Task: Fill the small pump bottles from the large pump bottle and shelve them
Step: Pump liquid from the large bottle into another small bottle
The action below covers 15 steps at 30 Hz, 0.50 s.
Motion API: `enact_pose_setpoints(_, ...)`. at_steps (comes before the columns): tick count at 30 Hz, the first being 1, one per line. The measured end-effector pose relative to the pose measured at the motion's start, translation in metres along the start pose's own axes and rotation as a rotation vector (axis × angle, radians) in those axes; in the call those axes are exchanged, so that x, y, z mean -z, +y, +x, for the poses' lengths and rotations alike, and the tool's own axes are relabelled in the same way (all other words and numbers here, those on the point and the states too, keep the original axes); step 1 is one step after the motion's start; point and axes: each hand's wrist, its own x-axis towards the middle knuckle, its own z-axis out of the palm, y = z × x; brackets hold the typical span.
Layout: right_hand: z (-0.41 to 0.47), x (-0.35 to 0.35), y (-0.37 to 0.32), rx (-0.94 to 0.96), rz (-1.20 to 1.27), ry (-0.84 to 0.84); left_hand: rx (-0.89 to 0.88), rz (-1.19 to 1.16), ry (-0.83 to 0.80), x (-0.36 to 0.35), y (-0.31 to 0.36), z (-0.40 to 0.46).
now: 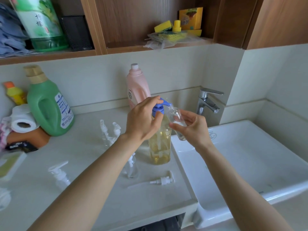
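Counter (103, 194) runs pale from the back wall to a front edge near the viewer, and its right edge butts against the white sink (250, 164). Open surface lies between the arms, broken by a loose pump head (162, 180) lying flat. Near the sink-side edge stands the large pump bottle (160, 144), clear with amber liquid and a blue pump. The left hand (143, 120) curls over that pump, fingers on top. The right hand (193, 129) pinches a small clear bottle (176, 120), tilted, its mouth under the blue spout, just above the sink's rim.
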Motion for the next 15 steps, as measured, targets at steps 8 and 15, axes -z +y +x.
enact_pose_setpoints(8,0.001,0.002,-0.003,-0.015,-0.015,-0.028,-0.114,0.108,-0.016,0.012,0.009,0.006)
enact_pose_setpoints(15,-0.001,-0.002,-0.016,0.043,0.017,-0.034,-0.100,0.000,0.051,0.014,0.015,0.013)
